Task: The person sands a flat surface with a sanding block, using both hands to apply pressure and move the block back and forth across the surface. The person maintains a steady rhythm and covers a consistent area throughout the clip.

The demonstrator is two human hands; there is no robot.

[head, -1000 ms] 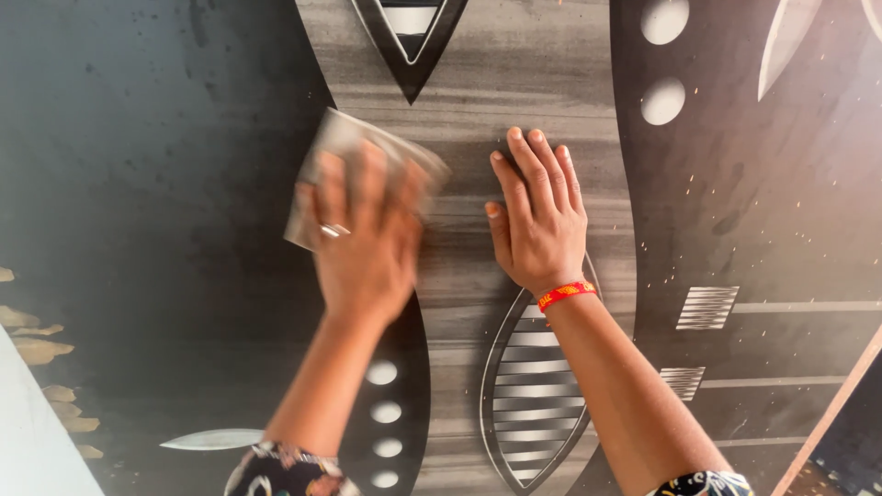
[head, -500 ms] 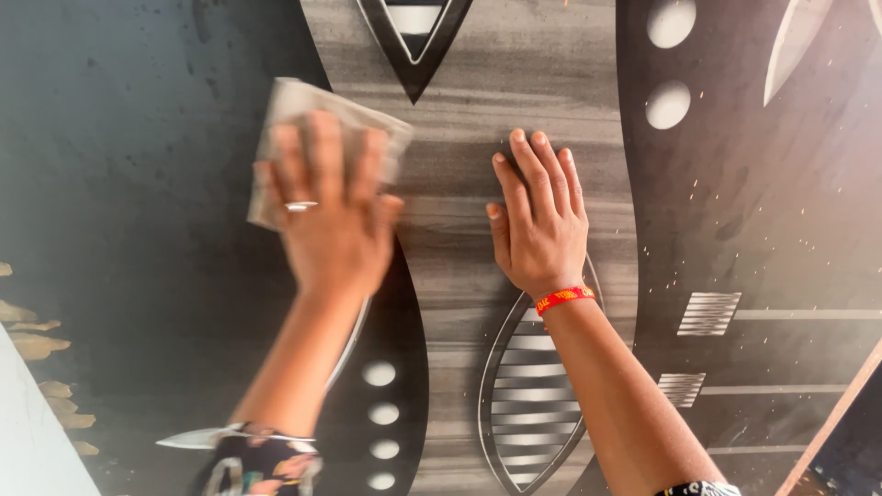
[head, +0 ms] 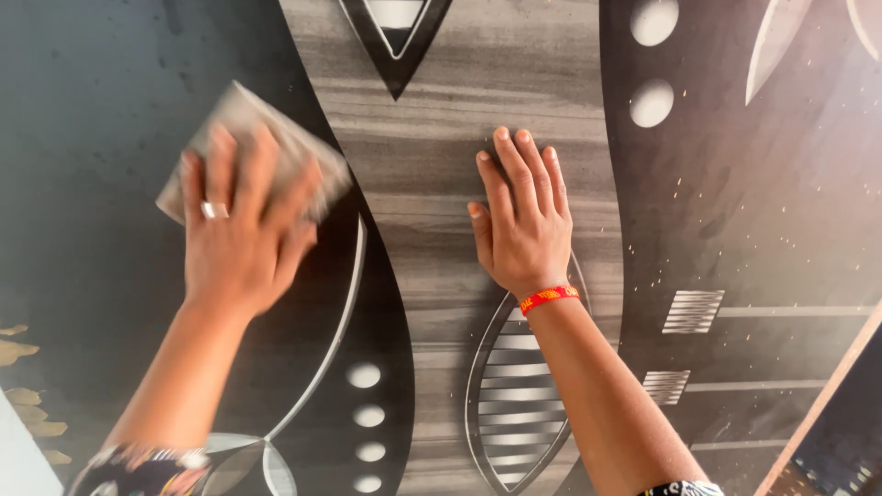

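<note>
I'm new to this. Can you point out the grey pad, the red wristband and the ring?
grey pad [head: 243, 124], head view, bare upper corner.
red wristband [head: 549, 298], head view, middle of the band.
ring [head: 214, 210], head view, on a left-hand finger.

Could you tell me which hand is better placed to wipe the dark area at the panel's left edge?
Left: the left hand already presses the grey pad there; the right hand lies flat mid-panel.
</note>
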